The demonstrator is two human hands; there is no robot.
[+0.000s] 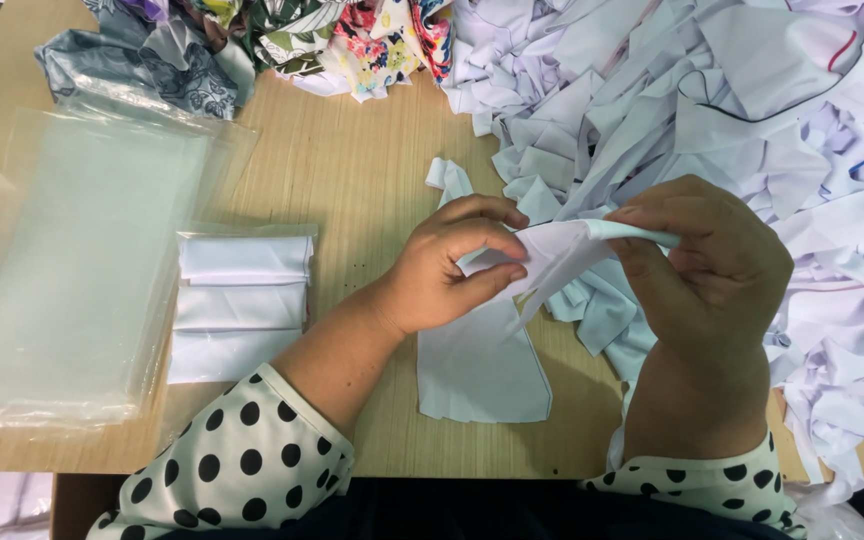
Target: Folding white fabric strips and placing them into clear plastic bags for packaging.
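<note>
Your left hand (447, 265) pinches one end of a white strip (562, 250), thumb under and fingers curled over the top. Your right hand (712, 265) grips the other end, fingers closed on it, so the strip is pulled flat between your two hands. Held like that, up off the table (352, 170), it looks ready to be folded or smoothed.

Right under your fingers lies a flat white piece (477, 365), maybe the hanging part of the same strip; I cannot tell for sure. Just past your left fingers, one more small white scrap (449, 180) lies on the wood.

Behind and beside your right hand sits a big white pile (752, 90) of loose cloth, close enough to grab from easily.

Off to the left of your left hand is a neat stack (240, 305) of folded white cloth in a clear bag. Further left lie more clear bags (72, 270), flat and waiting. Far past your fingers, at the top, is a heap of flowery cloth (282, 40).
</note>
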